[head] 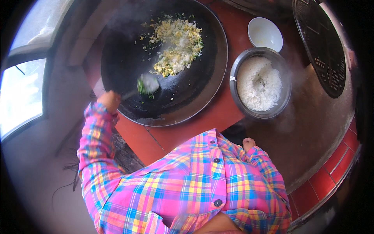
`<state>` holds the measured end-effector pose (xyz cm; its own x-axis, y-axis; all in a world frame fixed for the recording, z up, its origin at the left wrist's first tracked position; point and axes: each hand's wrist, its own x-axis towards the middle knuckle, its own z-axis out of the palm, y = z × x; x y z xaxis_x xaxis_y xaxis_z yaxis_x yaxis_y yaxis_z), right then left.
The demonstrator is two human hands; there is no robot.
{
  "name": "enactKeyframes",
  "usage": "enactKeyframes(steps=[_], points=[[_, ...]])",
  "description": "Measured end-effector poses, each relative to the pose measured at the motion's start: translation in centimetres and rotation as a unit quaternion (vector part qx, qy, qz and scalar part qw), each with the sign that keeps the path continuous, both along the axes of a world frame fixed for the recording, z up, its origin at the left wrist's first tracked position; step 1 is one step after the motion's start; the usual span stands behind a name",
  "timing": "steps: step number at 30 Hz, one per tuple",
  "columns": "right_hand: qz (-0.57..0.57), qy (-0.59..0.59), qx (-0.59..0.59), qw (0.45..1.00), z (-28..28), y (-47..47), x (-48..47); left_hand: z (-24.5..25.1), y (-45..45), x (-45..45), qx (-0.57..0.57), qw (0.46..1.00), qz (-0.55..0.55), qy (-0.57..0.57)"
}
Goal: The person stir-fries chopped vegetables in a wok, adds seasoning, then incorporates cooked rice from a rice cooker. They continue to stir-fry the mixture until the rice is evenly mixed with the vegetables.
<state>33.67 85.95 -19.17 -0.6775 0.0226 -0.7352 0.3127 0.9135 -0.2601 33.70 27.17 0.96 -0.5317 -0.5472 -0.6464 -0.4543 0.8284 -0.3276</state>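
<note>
My left hand point(110, 101) grips the handle of a metal turner or ladle point(149, 84) at the near left rim of a large black wok point(192, 90). Its head is blurred, with chopped greens beside it, low in the wok. Beyond it, scrambled egg, white rice and chopped greens point(178, 46) lie in a heap, with steam over the wok. My right hand point(249, 143) is beside my shirt hem, fingers curled, with no object visible in it. A metal pot point(237, 101) of cooked white rice point(258, 84) stands right of the wok.
Behind the rice pot is a white bowl point(265, 34). A dark perforated metal piece point(321, 49) stands at the upper right. Red tiles point(140, 131) surround the wok, and a brown surface point(304, 140) stretches to the right. Dark twigs point(74, 169) lie at the lower left.
</note>
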Motion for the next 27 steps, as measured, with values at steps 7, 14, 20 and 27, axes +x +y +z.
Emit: enactKeyframes(steps=[7,14,20,27], points=[[-0.016,0.004,-0.004,1.0,0.2,0.0,-0.1,-6.3,6.5,-6.0,0.206,0.96,0.044,0.187],[-0.031,-0.008,-0.014,0.999,-0.6,0.7,0.2,-6.1,2.2,-4.0,0.412,0.857,0.227,0.209],[-0.03,-0.011,-0.017,0.999,-1.8,0.8,0.7,-5.0,10.4,-3.8,0.414,0.871,0.23,0.13],[-0.062,0.028,-0.003,0.998,2.0,-0.6,-0.1,-7.5,9.2,-15.2,0.531,0.529,0.591,0.3]])
